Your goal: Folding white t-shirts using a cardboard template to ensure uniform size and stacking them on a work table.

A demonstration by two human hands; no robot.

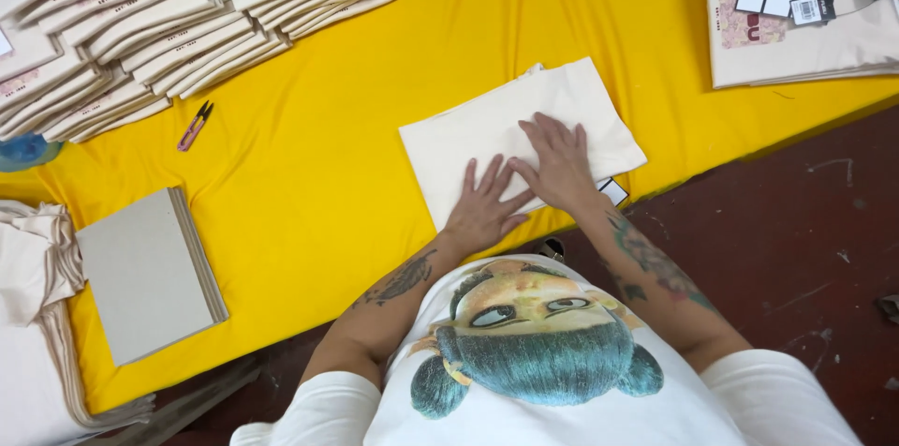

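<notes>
Nearest the camera is the person's own white printed shirt, with both tattooed forearms reaching forward from it. Both hands lie flat, palms down, fingers spread, on a folded cream garment (521, 132): the left hand (485, 207) near its near edge, the right hand (559, 165) just beside it, further in, thumbs close together. Neither hand grips anything; they press on the cloth. The garment sits on the yellow-covered surface (309, 174), close to its near edge, and a small white tag (613, 191) pokes out from under it by the right wrist.

No bins or boxes show; the goods lie in stacks. Fanned piles of folded printed shirts (140, 24) fill the far left, and another folded shirt with hang tags (796, 15) lies far right. A grey board (150, 273) rests near the left edge beside a heap of cream cloth (33, 315). Small pink thread snips (195, 126) lie apart from everything.

Open yellow cloth spreads between the board and the garment, and beyond the garment toward the far side. To the right, the surface's edge runs slantwise, with dark floor (796, 240) past it.
</notes>
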